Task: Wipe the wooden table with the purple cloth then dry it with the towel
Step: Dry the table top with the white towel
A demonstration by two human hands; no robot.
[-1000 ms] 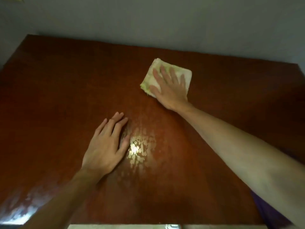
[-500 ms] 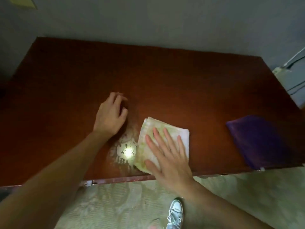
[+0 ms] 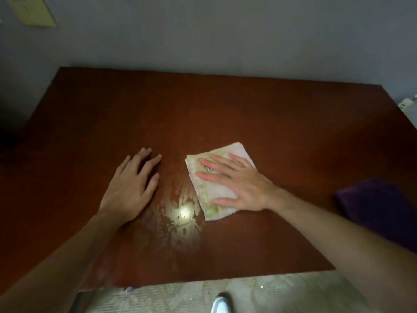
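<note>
The dark red-brown wooden table (image 3: 225, 114) fills the view. A folded pale towel (image 3: 214, 195) with yellow-green pattern lies near its middle. My right hand (image 3: 239, 184) presses flat on the towel, fingers spread and pointing left. My left hand (image 3: 133, 186) rests flat on the bare wood to the left of the towel, holding nothing. Between the hands, a wet patch (image 3: 180, 215) shines with a bright glare. The purple cloth (image 3: 381, 211) lies at the table's right edge, apart from both hands.
A grey wall (image 3: 203, 35) runs behind the table, with a yellow paper (image 3: 33, 10) at top left. A patterned floor (image 3: 203, 294) and a white shoe (image 3: 221, 304) show below the near edge. A white object (image 3: 408, 107) sits at far right.
My right hand has slid the towel from the far side to the near edge, then back up toward the middle. My left hand stayed flat on the wood. The view shifted.
</note>
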